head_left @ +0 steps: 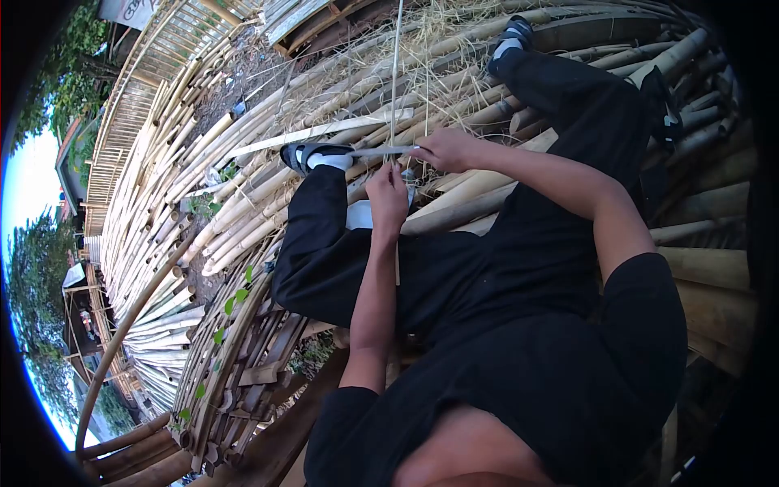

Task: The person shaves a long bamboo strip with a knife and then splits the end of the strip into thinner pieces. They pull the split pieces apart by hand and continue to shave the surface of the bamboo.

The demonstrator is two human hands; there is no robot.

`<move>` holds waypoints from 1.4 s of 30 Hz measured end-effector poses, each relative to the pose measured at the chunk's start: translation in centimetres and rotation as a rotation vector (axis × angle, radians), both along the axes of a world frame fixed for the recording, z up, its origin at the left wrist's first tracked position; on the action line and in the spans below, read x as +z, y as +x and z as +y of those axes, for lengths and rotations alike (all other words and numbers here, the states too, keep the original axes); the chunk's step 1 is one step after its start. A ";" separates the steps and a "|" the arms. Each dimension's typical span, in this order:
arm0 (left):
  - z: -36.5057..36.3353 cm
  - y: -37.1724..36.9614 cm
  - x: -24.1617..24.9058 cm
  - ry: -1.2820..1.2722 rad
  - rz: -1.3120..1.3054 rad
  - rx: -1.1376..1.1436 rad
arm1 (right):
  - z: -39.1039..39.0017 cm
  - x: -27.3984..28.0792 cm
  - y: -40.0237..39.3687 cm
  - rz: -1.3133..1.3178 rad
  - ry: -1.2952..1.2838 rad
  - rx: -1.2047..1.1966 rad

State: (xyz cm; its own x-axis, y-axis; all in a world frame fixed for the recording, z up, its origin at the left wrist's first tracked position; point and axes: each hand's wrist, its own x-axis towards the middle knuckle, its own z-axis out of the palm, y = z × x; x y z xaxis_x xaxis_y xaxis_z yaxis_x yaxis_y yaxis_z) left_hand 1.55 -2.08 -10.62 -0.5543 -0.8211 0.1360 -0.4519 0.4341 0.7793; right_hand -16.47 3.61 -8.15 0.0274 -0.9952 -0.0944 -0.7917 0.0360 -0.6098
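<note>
My left hand [387,195] is closed round a long, thin bamboo strip [397,65], which runs up from my fingers toward the top of the view. My right hand [445,151] grips a knife [381,151]; its handle is mostly hidden in my fist. The blade points left and crosses the strip just above my left fingers, seemingly touching it. Between my spread legs, behind the left hand, lies a pale whitish piece [359,215] that I cannot identify.
Bamboo poles [268,183] lie under and around my legs, with straw-like shavings [430,57] at the top. A flat split bamboo length [324,130] lies near my sandalled foot [316,157]. Cut bamboo pieces [260,373] are stacked lower left; a bamboo fence [134,105] stands beyond.
</note>
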 end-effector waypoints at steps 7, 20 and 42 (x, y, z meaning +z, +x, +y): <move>1.4 -0.1 1.0 -0.081 -0.058 -0.011 | -0.6 -2.0 -2.7 0.068 0.089 -0.110; 1.7 0.0 0.6 -0.047 -0.080 -0.106 | -1.7 -5.1 -14.8 0.185 0.061 -0.650; 1.7 0.5 0.6 0.096 -0.036 -0.102 | -1.6 -2.8 -10.9 0.301 0.008 -0.298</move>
State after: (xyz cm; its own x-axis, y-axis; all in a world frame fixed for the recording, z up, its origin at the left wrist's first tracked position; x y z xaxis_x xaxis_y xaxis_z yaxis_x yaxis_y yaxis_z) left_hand 2.06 -0.36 -10.00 -0.6387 -0.7685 0.0381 -0.4376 0.4036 0.8035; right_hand -27.35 2.05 -10.92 -0.2912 -0.9546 -0.0625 -0.8887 0.2941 -0.3519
